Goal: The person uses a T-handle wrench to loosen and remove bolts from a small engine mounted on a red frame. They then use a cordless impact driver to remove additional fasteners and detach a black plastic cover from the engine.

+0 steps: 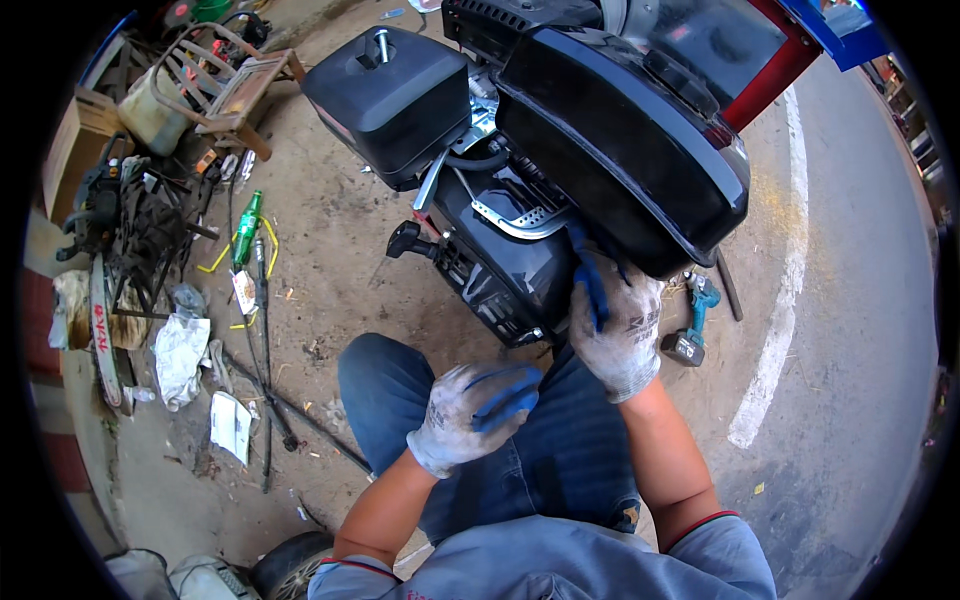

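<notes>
In front of my knees stands a small black engine [510,260] with a recoil pull handle [405,238] and a silver perforated lever [520,222]. Above it are a large glossy black fuel tank [615,140] and a boxy black cover [390,95] with a bolt upright on top. My right hand [615,325], in a grey-and-blue work glove, reaches to the engine's right side below the tank; its fingertips are hidden. Over my lap, apart from the engine, my left hand [475,410] wears a matching glove. Its fingers are curled, and anything inside them is hidden.
A teal cordless power tool [695,320] and a dark bar [730,285] lie on the ground to the right. At left are a green bottle [247,230], dark rods [300,425], a white bag [182,355], a chainsaw [100,230] and a wooden chair [235,95].
</notes>
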A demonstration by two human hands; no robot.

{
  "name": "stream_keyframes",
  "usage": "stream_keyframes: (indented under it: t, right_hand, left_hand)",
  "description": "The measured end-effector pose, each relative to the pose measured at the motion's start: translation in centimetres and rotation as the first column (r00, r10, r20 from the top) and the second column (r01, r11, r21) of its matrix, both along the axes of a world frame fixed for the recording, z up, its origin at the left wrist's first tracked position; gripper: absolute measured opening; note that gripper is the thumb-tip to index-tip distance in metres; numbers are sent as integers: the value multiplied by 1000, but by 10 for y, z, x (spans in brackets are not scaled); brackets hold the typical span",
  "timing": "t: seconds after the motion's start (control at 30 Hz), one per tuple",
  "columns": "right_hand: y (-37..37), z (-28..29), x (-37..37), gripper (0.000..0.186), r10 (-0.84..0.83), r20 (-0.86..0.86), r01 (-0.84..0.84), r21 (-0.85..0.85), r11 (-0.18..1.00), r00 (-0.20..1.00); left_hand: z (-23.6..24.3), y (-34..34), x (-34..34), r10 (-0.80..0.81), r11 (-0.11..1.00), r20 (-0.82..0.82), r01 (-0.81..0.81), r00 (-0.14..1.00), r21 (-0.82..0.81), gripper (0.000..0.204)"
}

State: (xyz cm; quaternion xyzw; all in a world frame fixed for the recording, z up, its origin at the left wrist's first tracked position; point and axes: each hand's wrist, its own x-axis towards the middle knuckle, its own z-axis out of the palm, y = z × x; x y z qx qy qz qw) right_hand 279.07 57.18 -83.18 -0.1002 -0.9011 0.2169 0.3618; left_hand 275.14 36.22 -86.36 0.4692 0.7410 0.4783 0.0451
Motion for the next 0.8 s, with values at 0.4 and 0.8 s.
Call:
stream_keyframes:
  t: [0.4,0.8]
  right_hand:
    - [-2,-6,-5,35,-58,1,58,16,998,998]
    - [-5,-10,-6,36,-98,47,96,38,995,994]
  left_hand:
    - [103,23,-101,223,972,-192,-234,956,-36,38]
    - [71,59,-78,194,971,-286,-225,938,-80,71]
